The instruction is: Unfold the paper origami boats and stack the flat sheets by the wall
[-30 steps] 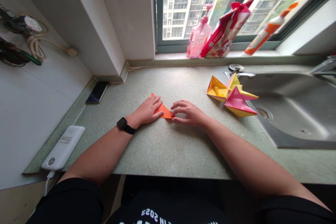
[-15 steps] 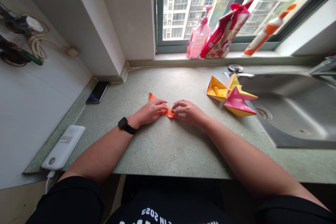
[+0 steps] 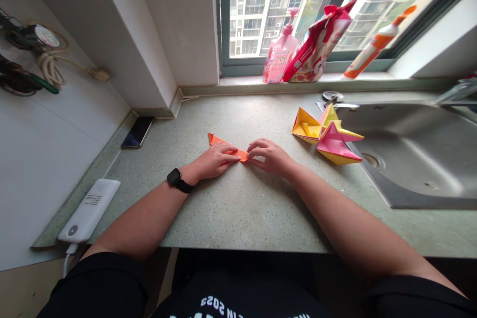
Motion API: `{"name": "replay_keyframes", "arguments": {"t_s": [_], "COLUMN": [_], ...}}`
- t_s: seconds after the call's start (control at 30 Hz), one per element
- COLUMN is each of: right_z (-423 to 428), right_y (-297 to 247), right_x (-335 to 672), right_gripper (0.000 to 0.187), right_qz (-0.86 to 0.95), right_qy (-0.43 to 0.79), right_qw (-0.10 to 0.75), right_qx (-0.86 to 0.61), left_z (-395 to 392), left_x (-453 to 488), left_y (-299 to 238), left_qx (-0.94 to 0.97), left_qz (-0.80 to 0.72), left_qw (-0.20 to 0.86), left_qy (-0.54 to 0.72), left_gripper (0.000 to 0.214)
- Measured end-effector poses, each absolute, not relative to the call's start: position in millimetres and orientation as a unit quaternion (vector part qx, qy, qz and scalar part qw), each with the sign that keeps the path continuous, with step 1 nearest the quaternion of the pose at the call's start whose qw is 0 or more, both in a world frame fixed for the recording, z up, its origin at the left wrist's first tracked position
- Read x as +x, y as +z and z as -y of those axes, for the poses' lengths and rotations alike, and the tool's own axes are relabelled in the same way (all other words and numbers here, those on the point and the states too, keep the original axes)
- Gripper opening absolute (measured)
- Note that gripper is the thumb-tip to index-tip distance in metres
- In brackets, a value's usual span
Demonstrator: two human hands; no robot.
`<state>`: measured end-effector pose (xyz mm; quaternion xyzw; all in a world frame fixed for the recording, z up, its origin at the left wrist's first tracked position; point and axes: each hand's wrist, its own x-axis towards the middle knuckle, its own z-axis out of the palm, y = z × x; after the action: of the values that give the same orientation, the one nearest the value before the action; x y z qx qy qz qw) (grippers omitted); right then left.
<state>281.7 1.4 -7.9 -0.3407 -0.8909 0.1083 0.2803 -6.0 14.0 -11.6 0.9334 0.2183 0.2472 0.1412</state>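
Observation:
A piece of folded orange paper lies slantwise on the counter under my hands. Its left end, a small raised point, shows beyond my left hand, which holds the paper down with its fingers laid across it. At the paper's right end, my right hand pinches the tip between thumb and fingers. Part of the paper is covered by my left fingers. To the right, beside the sink, stands a folded paper piece in yellow and pink with several pointed parts.
A steel sink is set into the speckled counter at right, a drain strainer behind. A phone and white power bank lie left. On the sill stand a pink pump bottle, red bag and orange-white bottle.
The orange paper has turned slightly and its right end lies flatter. My left fingertips have slid a little to the right along it. My right hand has stayed at the right tip.

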Motion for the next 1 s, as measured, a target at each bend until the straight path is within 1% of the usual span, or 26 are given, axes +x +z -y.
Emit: {"name": "replay_keyframes", "arguments": {"t_s": [0.3, 0.53, 0.8, 1.0], "right_z": [1, 1, -2, -2], "right_y": [-1, -2, -10, -12], "right_x": [281, 281, 278, 277], "right_gripper": [0.009, 0.013, 0.014, 0.015], "right_qz": [0.893, 0.888, 0.873, 0.860], "right_qy": [0.150, 0.164, 0.135, 0.135], "right_qw": [0.241, 0.239, 0.251, 0.251], "right_qx": [-0.350, -0.358, -0.395, -0.424], "left_z": [-13, -10, -7, -3], "left_x": [-8, -6, -5, -4], "left_y": [-10, -6, -3, 5], "left_qx": [0.931, 0.932, 0.929, 0.929], "left_qz": [-0.235, -0.233, -0.226, -0.218], "left_qw": [0.163, 0.176, 0.190, 0.208], "left_qy": [0.226, 0.215, 0.223, 0.214], "left_gripper": [0.029, 0.031, 0.028, 0.027]}}
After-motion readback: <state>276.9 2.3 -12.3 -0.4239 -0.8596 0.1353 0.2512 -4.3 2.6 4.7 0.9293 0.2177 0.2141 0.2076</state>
